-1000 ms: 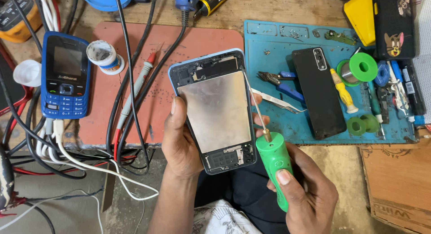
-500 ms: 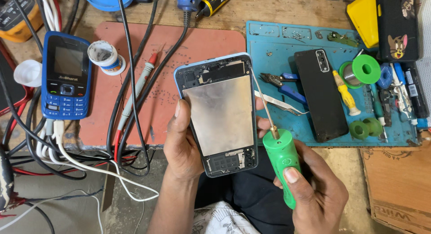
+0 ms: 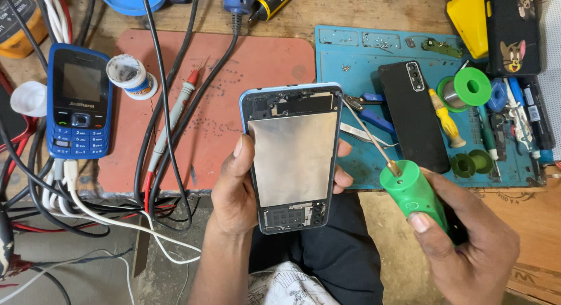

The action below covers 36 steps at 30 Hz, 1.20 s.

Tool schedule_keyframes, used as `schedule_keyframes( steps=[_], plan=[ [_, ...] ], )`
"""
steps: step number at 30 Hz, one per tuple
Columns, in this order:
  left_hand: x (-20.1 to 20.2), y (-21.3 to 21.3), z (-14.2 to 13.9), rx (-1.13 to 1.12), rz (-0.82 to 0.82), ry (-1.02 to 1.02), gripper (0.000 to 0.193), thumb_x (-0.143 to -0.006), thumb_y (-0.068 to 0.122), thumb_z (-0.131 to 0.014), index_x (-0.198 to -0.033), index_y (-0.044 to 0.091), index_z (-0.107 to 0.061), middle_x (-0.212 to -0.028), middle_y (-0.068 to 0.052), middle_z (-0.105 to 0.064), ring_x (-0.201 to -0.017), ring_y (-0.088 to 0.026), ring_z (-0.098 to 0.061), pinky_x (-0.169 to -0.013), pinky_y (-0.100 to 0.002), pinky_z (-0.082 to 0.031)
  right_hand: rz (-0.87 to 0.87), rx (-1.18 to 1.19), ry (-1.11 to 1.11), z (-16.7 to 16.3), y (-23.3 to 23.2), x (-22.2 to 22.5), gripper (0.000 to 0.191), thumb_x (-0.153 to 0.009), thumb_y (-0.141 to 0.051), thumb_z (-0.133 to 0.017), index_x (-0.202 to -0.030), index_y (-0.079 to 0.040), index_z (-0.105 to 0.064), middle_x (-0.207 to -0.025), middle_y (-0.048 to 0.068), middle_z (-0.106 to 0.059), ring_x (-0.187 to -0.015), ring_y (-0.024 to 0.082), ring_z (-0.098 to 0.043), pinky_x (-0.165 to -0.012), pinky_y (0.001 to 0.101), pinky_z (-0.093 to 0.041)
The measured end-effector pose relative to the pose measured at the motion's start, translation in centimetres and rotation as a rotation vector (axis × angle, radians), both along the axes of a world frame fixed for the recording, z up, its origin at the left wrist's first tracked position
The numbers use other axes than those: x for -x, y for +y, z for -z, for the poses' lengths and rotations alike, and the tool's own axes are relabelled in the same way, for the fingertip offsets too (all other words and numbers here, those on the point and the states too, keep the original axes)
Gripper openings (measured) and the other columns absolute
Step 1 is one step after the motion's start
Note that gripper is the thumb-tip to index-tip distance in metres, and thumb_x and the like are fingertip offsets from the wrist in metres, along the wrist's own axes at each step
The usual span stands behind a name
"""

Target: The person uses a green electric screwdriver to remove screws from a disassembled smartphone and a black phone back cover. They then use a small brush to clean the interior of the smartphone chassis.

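**Inspector:** Over the near edge of the red mat, the opened smartphone sits in the left hand, back cover off, its metal shield plate facing up. The left grip is clamped on the frame: thumb on the left rim, fingers wrapped behind and showing at the right rim. The phone is upright in view, camera end away from the person.

**Second:** And the right hand?

**Inspector:** The right hand is closed around the green-handled screwdriver, thumb laid along the handle. Its thin shaft runs up and to the left towards the upper right corner of the phone.

**Second:** Change since the earlier views?

**Inspector:** Slight. Against the view a second ago, the phone has shifted a little to the right, towards the teal mat, and stands squarer. The screwdriver handle has also moved right and dropped away from the frame's right edge. The tip stays near the upper right corner; I cannot tell whether it touches the frame or a screw.

**Second:** Meaning?

**Inspector:** In my judgement, the tool is being repositioned rather than driven; both holds are unchanged.

**Second:** Surroundings?

**Inspector:** Right of the phone, a black back cover lies on the teal mat. Far left of the phone, a blue keypad phone rests on the surface.
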State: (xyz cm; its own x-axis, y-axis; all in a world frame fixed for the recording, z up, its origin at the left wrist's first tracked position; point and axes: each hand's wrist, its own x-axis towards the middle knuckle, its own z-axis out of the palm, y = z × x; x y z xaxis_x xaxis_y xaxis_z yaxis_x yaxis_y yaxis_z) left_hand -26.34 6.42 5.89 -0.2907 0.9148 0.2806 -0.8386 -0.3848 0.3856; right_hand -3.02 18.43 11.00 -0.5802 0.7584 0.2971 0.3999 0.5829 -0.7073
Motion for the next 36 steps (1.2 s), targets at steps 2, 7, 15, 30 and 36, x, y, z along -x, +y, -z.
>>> schedule_keyframes(
  steps=[2, 7, 15, 30, 36],
  plan=[
    [0.0, -0.1, 0.0, -0.015, 0.010, 0.015, 0.088, -0.107, 0.059, -0.050, -0.160, -0.008, -0.031, -0.134, -0.036, -0.056, -0.106, -0.040, -0.069, -0.095, -0.046, -0.057, 0.016, -0.027, -0.033, -0.5, 0.3, -0.3, 0.046, -0.089, -0.017, -0.071, -0.131, 0.002, -0.067, -0.099, 0.010, -0.073, -0.085, 0.010, -0.065, -0.077, 0.0234, -0.051],
    [0.0, -0.1, -0.2, -0.031, 0.047, 0.024, 0.088, -0.107, 0.057, -0.055, -0.159, -0.010, -0.031, -0.134, -0.036, -0.056, -0.103, -0.041, -0.069, -0.093, -0.046, -0.058, 0.012, -0.031, -0.054, -0.9, 1.0, -1.4, 0.047, -0.088, -0.014, -0.074, -0.132, 0.003, -0.067, -0.097, 0.010, -0.072, -0.080, 0.011, -0.066, -0.073, 0.0247, -0.052],
    [0.0, -1.1, 0.0, 0.068, 0.174, -0.118, 0.098, -0.087, 0.049, -0.066, -0.154, -0.013, -0.030, -0.131, -0.040, -0.054, -0.095, -0.043, -0.068, -0.082, -0.048, -0.058, -0.095, -0.095, -0.253, -2.0, 3.9, -4.1, 0.058, -0.085, -0.020, -0.074, -0.137, 0.002, -0.063, -0.109, 0.016, -0.072, -0.090, 0.017, -0.072, -0.081, 0.0293, -0.055],
    [1.2, -0.5, 0.2, -0.194, 0.271, -0.432, 0.113, -0.071, 0.031, -0.076, -0.159, -0.009, -0.018, -0.154, -0.041, -0.025, -0.103, -0.039, -0.070, -0.057, -0.043, -0.061, 0.007, -0.081, -0.275, -0.9, 1.6, -2.5, 0.052, -0.080, -0.013, -0.079, -0.130, -0.002, -0.070, -0.096, 0.013, -0.075, -0.082, 0.018, -0.069, -0.070, 0.0293, -0.055],
    [1.1, -0.6, 1.1, -0.169, 0.311, -0.454, 0.119, -0.070, 0.031, -0.076, -0.163, -0.011, -0.016, -0.158, -0.045, -0.026, -0.109, -0.038, -0.070, -0.055, -0.040, -0.059, -0.101, -0.161, -0.187, -0.9, 2.2, -3.0, 0.050, -0.079, -0.016, -0.076, -0.126, 0.000, -0.067, -0.106, 0.014, -0.073, -0.092, 0.016, -0.071, -0.079, 0.0286, -0.055]
  ],
)
